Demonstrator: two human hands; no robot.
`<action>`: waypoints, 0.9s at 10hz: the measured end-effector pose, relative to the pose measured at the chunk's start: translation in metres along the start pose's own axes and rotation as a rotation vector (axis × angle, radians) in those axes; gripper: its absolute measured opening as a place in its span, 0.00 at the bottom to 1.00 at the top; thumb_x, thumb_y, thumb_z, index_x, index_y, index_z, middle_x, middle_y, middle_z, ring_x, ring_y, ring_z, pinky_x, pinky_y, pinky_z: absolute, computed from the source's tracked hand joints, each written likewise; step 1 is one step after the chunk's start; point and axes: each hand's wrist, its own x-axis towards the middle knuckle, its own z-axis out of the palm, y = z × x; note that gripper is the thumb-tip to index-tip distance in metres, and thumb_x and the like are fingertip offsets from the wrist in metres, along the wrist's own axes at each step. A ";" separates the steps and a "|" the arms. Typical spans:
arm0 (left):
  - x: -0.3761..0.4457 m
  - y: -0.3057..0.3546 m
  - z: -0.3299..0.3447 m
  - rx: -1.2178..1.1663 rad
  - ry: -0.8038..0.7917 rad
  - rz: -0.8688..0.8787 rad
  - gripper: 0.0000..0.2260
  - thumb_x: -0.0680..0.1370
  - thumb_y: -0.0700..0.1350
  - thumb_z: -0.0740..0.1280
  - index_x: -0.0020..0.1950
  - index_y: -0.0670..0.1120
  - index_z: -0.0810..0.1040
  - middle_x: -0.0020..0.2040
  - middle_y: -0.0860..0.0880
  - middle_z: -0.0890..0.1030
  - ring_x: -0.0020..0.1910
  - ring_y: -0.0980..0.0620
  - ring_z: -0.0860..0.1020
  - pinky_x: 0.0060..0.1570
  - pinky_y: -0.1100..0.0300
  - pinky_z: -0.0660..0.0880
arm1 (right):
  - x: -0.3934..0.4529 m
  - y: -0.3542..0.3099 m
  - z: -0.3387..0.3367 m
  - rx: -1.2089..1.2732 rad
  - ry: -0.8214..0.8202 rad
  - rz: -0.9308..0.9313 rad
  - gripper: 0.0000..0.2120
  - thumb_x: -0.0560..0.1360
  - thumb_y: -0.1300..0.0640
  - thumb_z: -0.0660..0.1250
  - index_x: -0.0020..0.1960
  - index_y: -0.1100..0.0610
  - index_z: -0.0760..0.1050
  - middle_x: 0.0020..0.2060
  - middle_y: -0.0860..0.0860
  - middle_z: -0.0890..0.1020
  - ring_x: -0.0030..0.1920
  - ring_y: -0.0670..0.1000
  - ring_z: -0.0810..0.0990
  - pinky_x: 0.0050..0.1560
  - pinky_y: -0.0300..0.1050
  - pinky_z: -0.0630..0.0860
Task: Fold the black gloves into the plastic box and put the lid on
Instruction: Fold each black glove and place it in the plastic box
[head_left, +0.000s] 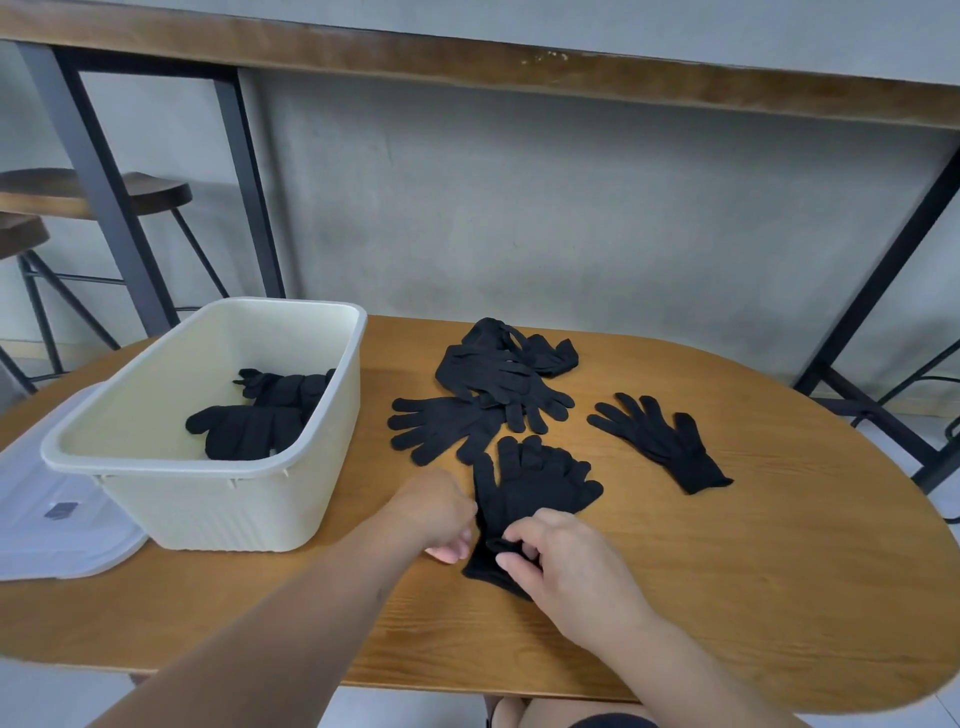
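Observation:
A pair of black gloves (530, 493) lies stacked on the wooden table (727, 597), fingers pointing away from me. My right hand (566, 564) pinches the cuff end at its near edge. My left hand (439, 512) grips the cuff's left side with curled fingers. The cream plastic box (171, 499) stands at the left with folded black gloves (260, 415) inside. Its translucent lid (47, 525) lies flat to the left of the box, partly under it.
A loose heap of black gloves (498, 374) lies behind the pair. One spread glove (441, 426) lies beside the heap and a single glove (660, 441) lies to the right. Stools and dark metal table legs stand beyond the far edge.

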 end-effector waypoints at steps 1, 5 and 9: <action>-0.013 -0.002 0.002 -0.013 -0.032 -0.021 0.09 0.80 0.38 0.62 0.54 0.34 0.77 0.44 0.41 0.84 0.38 0.47 0.82 0.48 0.53 0.81 | 0.001 -0.002 0.000 0.008 -0.004 0.020 0.15 0.80 0.43 0.62 0.64 0.45 0.76 0.47 0.40 0.74 0.47 0.42 0.72 0.49 0.37 0.74; -0.025 -0.005 0.010 -0.070 -0.047 -0.063 0.08 0.80 0.46 0.66 0.52 0.41 0.77 0.40 0.46 0.81 0.40 0.50 0.81 0.47 0.58 0.81 | -0.009 -0.005 0.000 -0.045 -0.175 -0.030 0.21 0.78 0.41 0.62 0.69 0.44 0.72 0.54 0.41 0.71 0.56 0.44 0.72 0.54 0.39 0.71; -0.037 -0.026 0.033 0.407 0.112 0.626 0.09 0.77 0.54 0.67 0.56 0.54 0.79 0.54 0.60 0.72 0.52 0.62 0.71 0.56 0.64 0.71 | -0.008 0.013 -0.016 0.177 -0.273 0.148 0.10 0.75 0.53 0.67 0.54 0.46 0.83 0.46 0.42 0.81 0.44 0.43 0.79 0.49 0.40 0.79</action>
